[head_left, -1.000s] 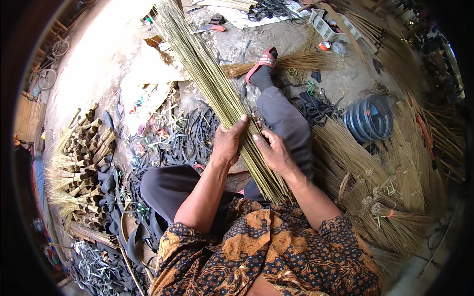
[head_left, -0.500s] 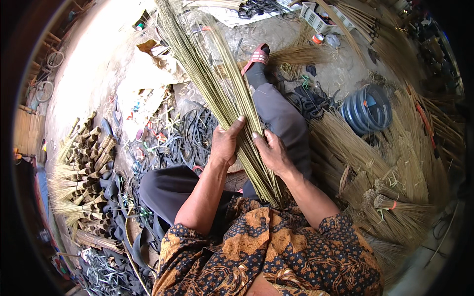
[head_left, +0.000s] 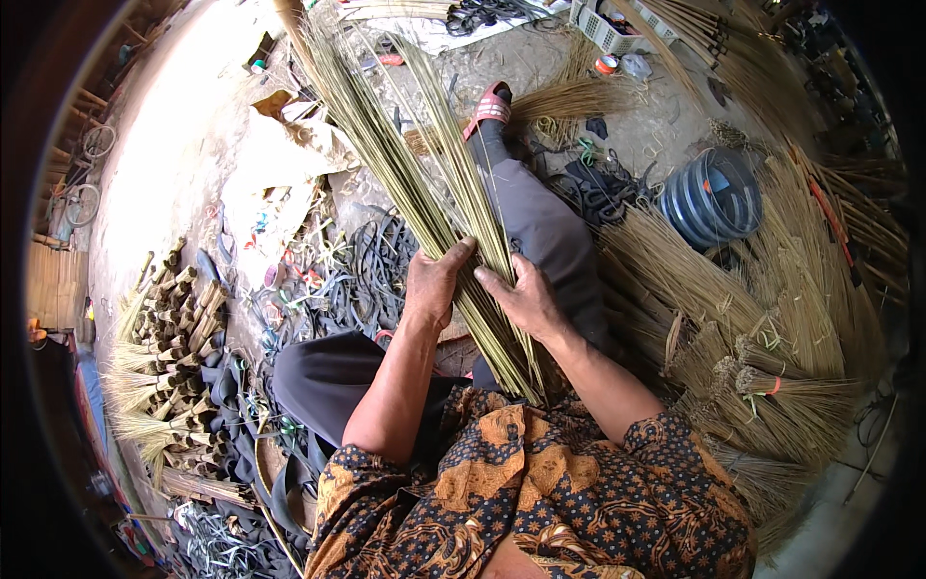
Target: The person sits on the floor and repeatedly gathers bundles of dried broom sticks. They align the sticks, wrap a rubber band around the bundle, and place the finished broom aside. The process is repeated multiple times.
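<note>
Long thin palm-rib sticks (head_left: pixel 391 179) form a bundle slanting from my lap toward the upper left, their feathery tips farthest away. Around the left part of the bundle my left hand (head_left: pixel 434 282) is closed, thumb laid on top. My right hand (head_left: pixel 524 297) grips a smaller portion (head_left: pixel 471 179) on the right side, thumb pointing at the other thumb. A narrow gap parts the two portions above my hands, and their thick ends meet near my shirt. The fingers beneath the sticks are hidden.
Tied small brooms (head_left: pixel 169 357) are stacked at the left. Black rubber strips (head_left: pixel 371 275) lie beyond my bent knee. Large stick bundles (head_left: pixel 801 386) and a blue clear plastic container (head_left: pixel 712 201) stand to the right. A white crate (head_left: pixel 603 31) sits at the far right.
The gap between the two portions of sticks looks slightly wider, with the right thumb shifted a little left. Both hands keep their hold; the whole view has shifted slightly.
</note>
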Motion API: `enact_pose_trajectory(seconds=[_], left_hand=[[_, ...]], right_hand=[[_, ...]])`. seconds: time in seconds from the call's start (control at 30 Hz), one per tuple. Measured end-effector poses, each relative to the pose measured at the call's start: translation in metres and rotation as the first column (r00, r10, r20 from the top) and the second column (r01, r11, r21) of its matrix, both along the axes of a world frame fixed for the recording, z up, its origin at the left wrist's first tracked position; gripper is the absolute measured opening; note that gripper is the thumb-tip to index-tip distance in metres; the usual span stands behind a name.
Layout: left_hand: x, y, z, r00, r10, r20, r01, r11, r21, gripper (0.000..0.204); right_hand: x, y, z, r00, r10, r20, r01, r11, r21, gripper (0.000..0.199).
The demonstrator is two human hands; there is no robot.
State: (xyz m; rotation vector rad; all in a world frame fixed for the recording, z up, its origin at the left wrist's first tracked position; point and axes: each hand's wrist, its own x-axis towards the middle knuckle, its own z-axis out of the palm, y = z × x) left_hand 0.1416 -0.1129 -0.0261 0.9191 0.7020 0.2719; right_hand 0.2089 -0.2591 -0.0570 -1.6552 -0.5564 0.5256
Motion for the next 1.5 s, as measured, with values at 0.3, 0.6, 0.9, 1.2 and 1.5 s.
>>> enact_pose_trajectory(seconds=[0.3, 0.6, 0.9, 1.2, 1.5], left_hand=[[-0.002, 0.003, -0.013, 0.998, 0.007, 0.061, 0.003, 0.986, -0.164, 0.016], [0.0, 0.013, 0.002, 0.988, 0.147, 0.037, -0.143, 0.985, -0.098, 0.034], [-0.023, 0.09, 0.03, 0.907, 0.361, 0.218, -0.384, 0.921, 0.07, 0.034], [-0.021, 0.07, 0.062, 0.987, 0.017, 0.161, -0.076, 0.925, 0.372, 0.026], [0.003, 0.019, 0.071, 0.68, -0.721, 0.133, 0.658, 0.68, 0.323, 0.028]], right_hand=[[0.011, -0.004, 0.011, 0.999, -0.013, -0.043, 0.01, 0.997, -0.075, 0.026], [0.094, -0.075, 0.022, 0.976, -0.122, -0.178, 0.105, 0.989, -0.1, 0.02], [0.141, -0.225, -0.085, 0.854, -0.458, 0.247, 0.464, 0.456, -0.759, 0.053], [0.13, -0.124, 0.034, 0.943, -0.151, 0.296, 0.261, 0.89, -0.375, 0.096], [0.061, 0.061, 0.182, 0.836, 0.539, -0.104, -0.35, 0.669, 0.656, 0.047]])
